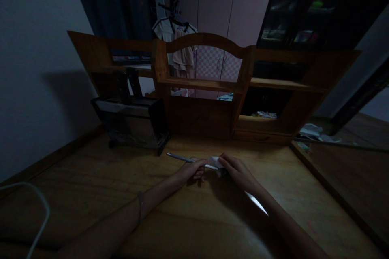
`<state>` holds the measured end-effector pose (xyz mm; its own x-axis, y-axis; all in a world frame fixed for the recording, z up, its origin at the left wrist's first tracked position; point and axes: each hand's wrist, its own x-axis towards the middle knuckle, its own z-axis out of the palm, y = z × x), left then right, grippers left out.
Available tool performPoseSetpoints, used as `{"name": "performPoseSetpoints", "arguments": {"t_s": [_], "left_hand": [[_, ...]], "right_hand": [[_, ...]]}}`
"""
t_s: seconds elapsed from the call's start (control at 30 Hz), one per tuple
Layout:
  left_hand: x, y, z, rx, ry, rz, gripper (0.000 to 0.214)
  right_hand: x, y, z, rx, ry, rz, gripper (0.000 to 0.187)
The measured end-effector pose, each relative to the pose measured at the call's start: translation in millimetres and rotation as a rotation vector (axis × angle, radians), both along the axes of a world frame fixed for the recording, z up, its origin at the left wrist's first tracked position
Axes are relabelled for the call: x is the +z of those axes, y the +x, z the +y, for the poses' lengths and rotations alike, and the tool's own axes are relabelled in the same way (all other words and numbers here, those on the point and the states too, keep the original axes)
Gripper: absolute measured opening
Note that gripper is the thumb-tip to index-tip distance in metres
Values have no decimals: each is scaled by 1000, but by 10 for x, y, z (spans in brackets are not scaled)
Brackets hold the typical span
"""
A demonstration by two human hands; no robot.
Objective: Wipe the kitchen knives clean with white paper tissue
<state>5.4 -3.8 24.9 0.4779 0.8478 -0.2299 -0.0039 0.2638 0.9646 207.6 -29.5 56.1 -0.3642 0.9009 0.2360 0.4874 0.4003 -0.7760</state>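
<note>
A thin, silvery metal rod (179, 157) slants over the wooden tabletop, its free end pointing left. My left hand (193, 170) is closed around its middle. At the rod's right end, my right hand (237, 168) pinches a crumpled white tissue or cloth (214, 162) that touches the rod. Something dark shows beneath the tissue, too dim to make out. A narrow bright strip (257, 203) lies beside my right forearm; whether it is a shiny object or a reflection I cannot tell.
A black-framed rack (130, 125) with two upright black handles (133, 83) stands at the back left. Behind the work area runs a wooden shelf unit (200, 117). A white cable (45, 206) curves at the lower left. The room is dim.
</note>
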Motion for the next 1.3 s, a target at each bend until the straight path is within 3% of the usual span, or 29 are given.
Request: {"name": "performPoseSetpoints", "arguments": {"t_s": [0.5, 0.7, 0.8, 1.03, 1.3], "left_hand": [[-88, -21, 11, -57, 47, -54, 33], [-85, -23, 9, -43, 29, -55, 33], [-74, -26, 11, -52, 54, -61, 34], [-87, -24, 12, -53, 61, -58, 40], [-76, -26, -21, 9, 61, -39, 37]], "right_hand": [[18, 48, -68, -55, 210, -238, 21], [34, 195, 14, -306, 422, -217, 22], [20, 162, 13, -304, 387, -184, 22], [-88, -92, -94, -90, 168, -166, 23], [100, 26, -97, -187, 141, -6, 34]]}}
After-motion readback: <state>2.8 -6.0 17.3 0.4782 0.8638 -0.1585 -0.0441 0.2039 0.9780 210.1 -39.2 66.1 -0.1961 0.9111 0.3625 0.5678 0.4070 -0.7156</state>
